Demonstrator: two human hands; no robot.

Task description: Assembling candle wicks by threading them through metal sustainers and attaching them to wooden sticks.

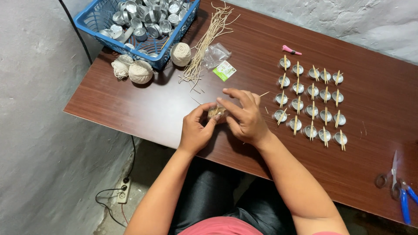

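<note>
My left hand (195, 129) and my right hand (244, 115) meet over the brown table (143, 109) near its front edge. Together they pinch a small metal cup (216, 113) with a thin wooden stick across it. The fingers of both hands cover most of the cup. To the right of my hands, several small metal cups (310, 104) stand in rows, each with a stick laid across its top.
A blue basket (93, 19) of empty metal cups sits at the back left, with balls of cream string (140, 72) before it. Loose sticks (204, 43), a plastic bag (215, 54), a green-and-white packet (224, 70), a pink tool (291, 50) and scissors (394, 178) also lie there.
</note>
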